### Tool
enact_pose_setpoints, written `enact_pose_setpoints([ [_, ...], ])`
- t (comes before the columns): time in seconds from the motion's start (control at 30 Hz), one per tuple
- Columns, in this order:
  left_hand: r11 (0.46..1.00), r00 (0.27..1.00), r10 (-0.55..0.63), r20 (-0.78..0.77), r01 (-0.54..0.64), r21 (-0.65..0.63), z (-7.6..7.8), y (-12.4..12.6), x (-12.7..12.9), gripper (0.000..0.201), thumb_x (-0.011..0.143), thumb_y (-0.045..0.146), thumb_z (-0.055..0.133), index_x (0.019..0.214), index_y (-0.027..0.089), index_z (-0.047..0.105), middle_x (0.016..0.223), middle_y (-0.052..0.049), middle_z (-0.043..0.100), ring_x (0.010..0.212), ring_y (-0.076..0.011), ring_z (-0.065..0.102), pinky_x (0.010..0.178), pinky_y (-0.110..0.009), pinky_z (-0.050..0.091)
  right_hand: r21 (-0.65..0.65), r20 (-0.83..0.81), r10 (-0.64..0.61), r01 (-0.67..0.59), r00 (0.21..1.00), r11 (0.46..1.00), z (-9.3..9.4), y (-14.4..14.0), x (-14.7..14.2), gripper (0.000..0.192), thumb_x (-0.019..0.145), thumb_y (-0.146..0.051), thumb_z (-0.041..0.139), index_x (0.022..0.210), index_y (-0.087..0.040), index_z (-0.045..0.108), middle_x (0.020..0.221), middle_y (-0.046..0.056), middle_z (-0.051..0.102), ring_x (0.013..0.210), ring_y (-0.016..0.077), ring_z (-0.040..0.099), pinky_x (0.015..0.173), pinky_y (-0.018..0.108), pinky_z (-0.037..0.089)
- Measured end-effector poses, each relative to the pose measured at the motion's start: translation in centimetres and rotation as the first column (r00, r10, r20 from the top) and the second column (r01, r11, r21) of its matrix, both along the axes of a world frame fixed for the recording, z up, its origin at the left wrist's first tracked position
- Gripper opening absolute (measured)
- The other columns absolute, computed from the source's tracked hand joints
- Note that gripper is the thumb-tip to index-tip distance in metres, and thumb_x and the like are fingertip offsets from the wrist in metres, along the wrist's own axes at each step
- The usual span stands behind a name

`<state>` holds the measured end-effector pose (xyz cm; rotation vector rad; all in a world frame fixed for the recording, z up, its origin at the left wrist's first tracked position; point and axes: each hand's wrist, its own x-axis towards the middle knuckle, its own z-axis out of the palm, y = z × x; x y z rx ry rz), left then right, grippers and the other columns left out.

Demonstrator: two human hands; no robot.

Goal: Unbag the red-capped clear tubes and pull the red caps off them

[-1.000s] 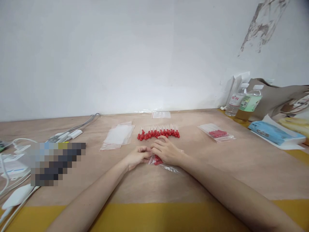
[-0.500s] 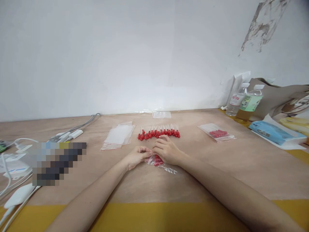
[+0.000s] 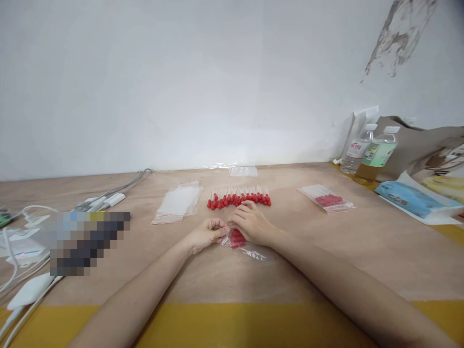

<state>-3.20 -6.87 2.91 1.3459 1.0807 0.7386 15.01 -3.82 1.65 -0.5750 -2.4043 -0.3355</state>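
Observation:
A clear zip bag (image 3: 250, 252) with several red-bulbed droppers (image 3: 237, 238) in it lies on the table in front of me. My left hand (image 3: 208, 233) pinches the bag's left end between thumb and forefinger. Over the top of the same bag bends my right hand (image 3: 253, 224), its thumb and fingertips closed near the left hand's pinch and covering part of the bag. Just beyond the hands is a row of loose droppers (image 3: 239, 199), with red bulbs towards me and thin pale stems pointing at the wall.
Flat empty zip bags (image 3: 177, 203) are stacked on the left, and a filled bag (image 3: 328, 199) lies on the right. Another small bag (image 3: 243, 171) is by the wall. Bottles (image 3: 377, 152) and a tissue pack (image 3: 416, 198) stand far right; cables and chargers (image 3: 27, 249) far left.
Both hands stay at the bag with only slight finger movement. The right hand has shifted a little, and more of the red bulbs in the bag shows. The camera view moved slightly.

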Motion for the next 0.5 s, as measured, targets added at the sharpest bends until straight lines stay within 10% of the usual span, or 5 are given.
enact_pose_setpoints([
  [0.5,0.986,0.987,0.161,-0.003,-0.161,-0.048,0.4,-0.1,1.3,0.030,0.057,0.037,0.068,0.066,0.014,0.051,0.056,0.005,0.049,0.049,-0.0066,0.043,0.050,-0.019,0.034,0.110,0.007,-0.044,0.043,0.999,0.993,0.0,0.1,0.0,0.017,0.082,-0.013,0.038,0.077,-0.016,0.053,0.086,0.004,0.057,0.082,0.0153,0.042,0.089,0.037,0.024],
])
